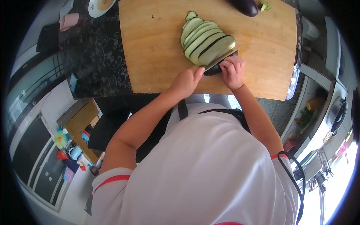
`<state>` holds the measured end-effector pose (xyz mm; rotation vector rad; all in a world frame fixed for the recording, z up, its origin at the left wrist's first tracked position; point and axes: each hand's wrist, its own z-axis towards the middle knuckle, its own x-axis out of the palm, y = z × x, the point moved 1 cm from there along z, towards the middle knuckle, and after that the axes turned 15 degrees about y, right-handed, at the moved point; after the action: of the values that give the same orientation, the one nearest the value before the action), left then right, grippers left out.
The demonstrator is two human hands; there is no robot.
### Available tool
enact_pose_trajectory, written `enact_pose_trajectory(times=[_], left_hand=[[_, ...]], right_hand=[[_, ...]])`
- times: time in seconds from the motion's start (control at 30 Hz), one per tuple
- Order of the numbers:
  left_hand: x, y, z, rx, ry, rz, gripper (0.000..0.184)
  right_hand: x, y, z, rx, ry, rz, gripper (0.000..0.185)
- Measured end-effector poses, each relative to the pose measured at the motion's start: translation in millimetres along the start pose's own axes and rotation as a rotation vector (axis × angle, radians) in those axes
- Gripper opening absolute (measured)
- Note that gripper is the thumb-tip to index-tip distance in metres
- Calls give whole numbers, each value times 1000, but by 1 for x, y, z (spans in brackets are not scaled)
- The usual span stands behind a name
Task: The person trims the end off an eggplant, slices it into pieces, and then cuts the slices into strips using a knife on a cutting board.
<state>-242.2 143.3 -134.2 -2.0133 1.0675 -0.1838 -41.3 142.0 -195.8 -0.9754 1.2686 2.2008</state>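
Eggplant end (214, 70) sits just bodyward of the knife (222, 59), long axis along its blade; right hand (233, 70), nearer, pinches it, left hand (185, 81) grips the knife.

Daylight, soft and fairly even over the cutting board (150, 48). Strongest light at lower right: window (344, 183) blown to white, detail lost around it. White shirt (210, 161) pale, gentle fold shadows. Dim beneath the worktop (93, 52). Small sheen on the whole eggplant (245, 5). Heavy fisheye: doors (32, 131) at left bow outward, black vignette at corners. Fine detail soft toward the rim.
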Motion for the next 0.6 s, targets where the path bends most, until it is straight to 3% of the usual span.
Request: enact_pose_trajectory(times=[0.2,0.4,0.6], left_hand=[[-23,-22,-23,62,-49,78,42],[-40,-52,-60,-27,166,58,43],[-43,-54,-73,-55,181,53,45]], right_hand=[[0,1,0,-21,-10,-7,26],[0,3,-3,15,-29,-31,26],[-1,3,-6,18,-23,-86,26]])
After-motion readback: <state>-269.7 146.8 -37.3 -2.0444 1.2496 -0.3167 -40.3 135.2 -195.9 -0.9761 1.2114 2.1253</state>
